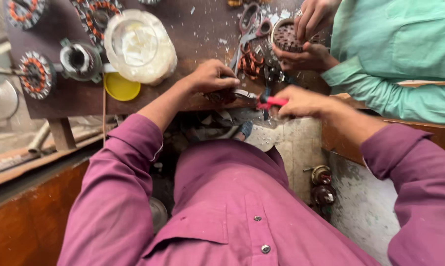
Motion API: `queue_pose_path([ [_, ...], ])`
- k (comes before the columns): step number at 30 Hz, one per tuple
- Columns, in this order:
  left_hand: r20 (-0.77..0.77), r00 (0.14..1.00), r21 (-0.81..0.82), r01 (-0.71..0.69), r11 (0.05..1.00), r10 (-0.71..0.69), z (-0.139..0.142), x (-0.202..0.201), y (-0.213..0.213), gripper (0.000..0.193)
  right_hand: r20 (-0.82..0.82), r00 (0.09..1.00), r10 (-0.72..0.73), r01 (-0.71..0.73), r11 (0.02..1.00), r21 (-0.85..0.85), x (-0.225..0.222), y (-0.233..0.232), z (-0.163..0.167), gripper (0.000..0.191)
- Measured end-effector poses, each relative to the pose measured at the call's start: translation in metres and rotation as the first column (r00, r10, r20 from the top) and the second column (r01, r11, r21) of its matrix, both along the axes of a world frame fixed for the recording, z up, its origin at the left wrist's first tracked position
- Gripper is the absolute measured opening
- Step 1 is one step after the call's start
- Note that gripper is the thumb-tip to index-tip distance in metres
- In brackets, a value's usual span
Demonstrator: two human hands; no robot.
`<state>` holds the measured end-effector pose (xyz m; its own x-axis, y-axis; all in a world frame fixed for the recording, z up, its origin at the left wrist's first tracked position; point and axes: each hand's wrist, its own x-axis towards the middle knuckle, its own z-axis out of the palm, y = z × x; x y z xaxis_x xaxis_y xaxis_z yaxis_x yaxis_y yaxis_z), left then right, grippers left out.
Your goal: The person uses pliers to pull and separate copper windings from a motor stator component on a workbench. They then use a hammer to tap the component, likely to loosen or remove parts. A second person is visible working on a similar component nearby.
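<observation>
Left hand (pixel 210 76) fingers curled down onto dark part (pixel 222 95) at worktop (pixel 84 101) edge. Right hand (pixel 301 102) closed around red-handled pliers (pixel 262 101), jaws toward part. Beyond: scissors (pixel 249 24), plastic tub (pixel 139 45), yellow lid (pixel 120 87), wound stators (pixel 35 74). Co-worker's hands (pixel 306 54), green sleeve, gripped round slotted core (pixel 285 37), well apart.

A dark, scuffed wooden workbench (pixel 193 29) stands over a pale, dusty concrete floor (pixel 365 212), beside brown wooden panels (pixel 25 226).
</observation>
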<state>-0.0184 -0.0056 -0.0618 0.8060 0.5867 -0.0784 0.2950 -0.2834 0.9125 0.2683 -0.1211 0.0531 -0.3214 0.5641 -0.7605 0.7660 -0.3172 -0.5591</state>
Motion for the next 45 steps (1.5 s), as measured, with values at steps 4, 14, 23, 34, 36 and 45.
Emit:
queue_pose_path([
  [4,0.107,0.993,-0.258,0.072,0.964,-0.046,-0.002,-0.004,0.015,0.032,-0.098,0.994,0.054,-0.026,0.964,0.266,-0.016,-0.037,-0.050,0.026],
  [14,0.232,0.932,-0.551,-0.109,0.827,0.278,-0.001,-0.005,-0.009,0.033,0.570,0.822,-0.025,-0.501,0.445,0.742,0.014,-0.039,-0.016,0.032],
  [23,-0.002,0.999,0.050,-0.031,0.998,0.032,0.009,0.028,-0.012,0.035,0.760,0.650,-0.016,-0.666,0.470,0.579,0.007,-0.061,0.023,0.046],
  [34,0.023,0.999,-0.172,-0.030,0.985,0.035,0.001,0.019,-0.010,0.034,0.654,0.755,-0.036,-0.566,0.467,0.679,-0.014,-0.085,0.027,0.046],
  [36,0.023,0.999,-0.177,-0.027,0.984,0.032,0.001,0.018,-0.011,0.034,0.652,0.758,-0.033,-0.571,0.450,0.686,-0.013,-0.085,0.028,0.047],
  [45,0.027,0.999,-0.197,-0.036,0.980,0.042,0.003,0.015,-0.010,0.035,0.699,0.713,-0.044,-0.648,0.338,0.682,-0.014,-0.084,0.032,0.046],
])
